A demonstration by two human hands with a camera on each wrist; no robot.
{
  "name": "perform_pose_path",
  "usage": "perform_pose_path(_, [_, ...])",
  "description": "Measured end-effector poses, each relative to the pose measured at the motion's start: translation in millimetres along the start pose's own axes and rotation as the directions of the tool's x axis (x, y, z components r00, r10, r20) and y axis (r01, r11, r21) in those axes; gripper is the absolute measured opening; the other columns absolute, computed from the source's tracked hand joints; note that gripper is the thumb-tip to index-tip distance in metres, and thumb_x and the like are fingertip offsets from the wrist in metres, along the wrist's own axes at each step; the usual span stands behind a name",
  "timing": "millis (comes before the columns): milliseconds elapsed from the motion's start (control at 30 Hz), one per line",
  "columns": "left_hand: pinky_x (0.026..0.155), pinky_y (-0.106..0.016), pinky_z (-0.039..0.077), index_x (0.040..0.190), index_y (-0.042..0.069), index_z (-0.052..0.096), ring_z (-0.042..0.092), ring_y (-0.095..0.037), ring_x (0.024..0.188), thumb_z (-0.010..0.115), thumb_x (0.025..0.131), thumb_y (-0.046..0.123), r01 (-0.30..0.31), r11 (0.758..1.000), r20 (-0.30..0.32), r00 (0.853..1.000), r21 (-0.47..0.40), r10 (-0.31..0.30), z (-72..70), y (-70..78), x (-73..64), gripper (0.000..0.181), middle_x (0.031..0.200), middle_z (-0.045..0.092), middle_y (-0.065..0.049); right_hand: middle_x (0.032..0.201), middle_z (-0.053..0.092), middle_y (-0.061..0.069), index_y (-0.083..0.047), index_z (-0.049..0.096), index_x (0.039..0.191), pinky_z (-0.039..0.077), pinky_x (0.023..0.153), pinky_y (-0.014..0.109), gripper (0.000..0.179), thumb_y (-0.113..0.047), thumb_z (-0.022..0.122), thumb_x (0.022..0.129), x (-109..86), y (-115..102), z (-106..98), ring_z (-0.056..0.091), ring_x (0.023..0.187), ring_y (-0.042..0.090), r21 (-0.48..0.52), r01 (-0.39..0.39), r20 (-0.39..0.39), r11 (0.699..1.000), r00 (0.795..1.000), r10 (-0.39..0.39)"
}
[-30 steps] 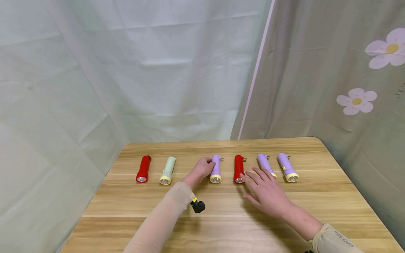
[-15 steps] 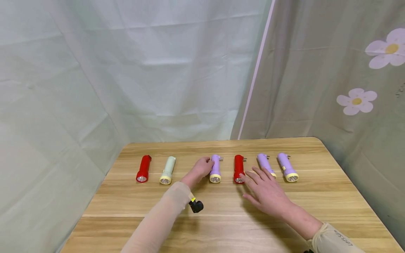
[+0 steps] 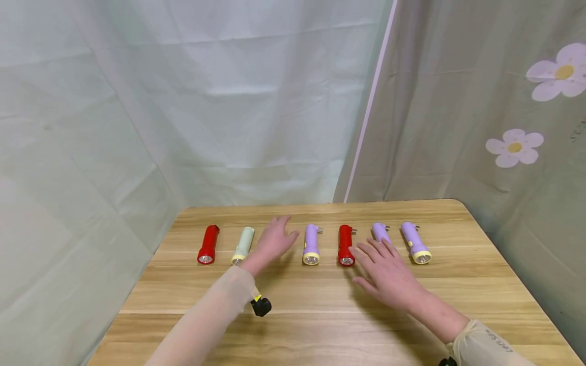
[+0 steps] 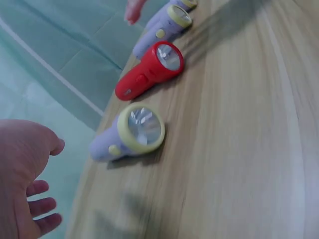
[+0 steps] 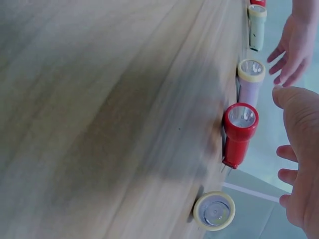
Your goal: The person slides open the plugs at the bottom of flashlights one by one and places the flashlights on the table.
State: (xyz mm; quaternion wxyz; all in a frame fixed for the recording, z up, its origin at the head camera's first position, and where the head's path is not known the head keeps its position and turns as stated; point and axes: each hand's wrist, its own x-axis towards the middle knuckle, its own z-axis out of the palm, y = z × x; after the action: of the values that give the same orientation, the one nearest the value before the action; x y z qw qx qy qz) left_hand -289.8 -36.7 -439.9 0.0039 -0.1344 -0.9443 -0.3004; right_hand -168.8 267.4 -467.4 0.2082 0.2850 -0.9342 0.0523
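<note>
A row of flashlights lies on the wooden table, lenses toward the person. My left hand [image 3: 275, 239], fingers spread and holding nothing, hovers between the pale green flashlight [image 3: 244, 243] and the middle purple flashlight [image 3: 312, 241]. In the left wrist view the purple flashlight [image 4: 127, 133] lies apart from the thumb. My right hand [image 3: 389, 274] is held palm down with loose, spread fingers over the table. Its fingertips are near the red flashlight [image 3: 345, 243] and overlap another purple flashlight [image 3: 380, 232], hiding its head.
At the left end lies a second red flashlight [image 3: 208, 244], and at the right end a purple flashlight [image 3: 414, 241] with a cream head. Metal plug prongs stick out from several tails. Pale curtains [image 3: 256, 101] hang behind the table [image 3: 320, 325].
My left hand has let go of the middle purple flashlight and moved left, its fingers spreading. The flashlight stays in place. My right hand has hardly moved.
</note>
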Motion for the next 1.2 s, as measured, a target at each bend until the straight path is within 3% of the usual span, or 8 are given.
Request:
perform_pose_path(100, [0.109,-0.054,0.041,0.151,0.006,0.047,0.049,-0.040,0.133,0.068,0.098,0.032,-0.056,0.992,-0.034,0.998,0.113,0.060,-9.5,-4.8,-6.4,0.063,0.147,0.049,-0.021,0.150,0.051,0.013,-0.011,0.052,0.150,0.022,0.118,0.061,0.070,-0.044,0.074,0.092,2.2,1.4,-3.4,0.040,0.142,0.041,-0.001,-0.010,0.010,1.000,1.000,0.010])
perform_pose_path(233, [0.106,-0.054,0.043,0.149,0.009,0.050,0.051,-0.037,0.131,0.070,0.097,0.030,-0.111,0.961,-0.059,0.990,0.252,0.130,-19.3,-15.3,-16.3,0.060,0.143,0.053,-0.017,0.151,0.052,0.012,-0.011,0.053,0.149,0.022,0.118,0.061,0.069,-0.045,0.072,0.093,5.6,2.9,-6.5,0.040,0.143,0.041,-0.003,-0.029,0.028,1.000,0.999,0.029])
perform_pose_path(467, [0.112,-0.056,0.036,0.151,0.009,0.049,0.046,-0.039,0.135,0.069,0.096,0.034,-0.127,0.916,-0.046,0.987,0.380,0.156,-31.0,-40.0,-38.4,0.063,0.147,0.051,-0.017,0.152,0.050,0.014,-0.010,0.053,0.150,0.021,0.118,0.060,0.070,-0.047,0.072,0.093,11.0,7.1,-8.1,0.039,0.143,0.040,0.004,-0.064,0.064,0.998,0.996,0.063])
perform_pose_path(633, [0.109,-0.057,0.039,0.146,0.005,0.053,0.047,-0.041,0.132,0.071,0.095,0.032,-0.112,0.911,-0.075,0.985,0.397,0.153,-41.9,-59.3,-52.1,0.061,0.144,0.053,-0.019,0.154,0.048,0.013,-0.011,0.053,0.149,0.017,0.120,0.058,0.070,-0.048,0.072,0.093,16.0,7.4,-8.5,0.038,0.144,0.038,0.019,-0.067,0.077,0.998,0.995,0.065])
perform_pose_path(833, [0.096,-0.057,0.048,0.139,0.003,0.059,0.055,-0.043,0.119,0.073,0.092,0.029,-0.097,0.903,-0.142,0.975,0.418,0.170,-54.1,-81.6,-56.9,0.056,0.133,0.060,-0.021,0.152,0.050,0.014,-0.014,0.053,0.150,0.024,0.118,0.059,0.070,-0.050,0.070,0.093,27.6,2.0,-8.2,0.041,0.141,0.041,0.021,-0.040,0.092,0.999,0.995,0.038])
perform_pose_path(1000, [0.091,-0.056,0.050,0.140,0.002,0.058,0.056,-0.043,0.115,0.071,0.093,0.031,-0.052,0.910,-0.140,0.983,0.412,0.119,-61.2,-94.4,-56.7,0.057,0.132,0.059,-0.022,0.150,0.052,0.014,-0.013,0.053,0.150,0.025,0.117,0.061,0.068,-0.048,0.071,0.093,42.1,-7.2,-7.5,0.041,0.141,0.041,0.038,-0.012,0.084,0.999,0.996,0.009])
perform_pose_path(1200, [0.096,-0.060,0.047,0.143,0.001,0.056,0.054,-0.045,0.121,0.068,0.096,0.032,0.003,0.927,-0.127,0.991,0.375,0.048,-66.1,-104.2,-56.8,0.057,0.137,0.057,-0.023,0.150,0.052,0.015,-0.014,0.052,0.151,0.024,0.118,0.058,0.069,-0.049,0.069,0.094,62.0,-22.2,-2.4,0.040,0.142,0.041,0.050,0.026,0.087,0.998,0.996,-0.030])
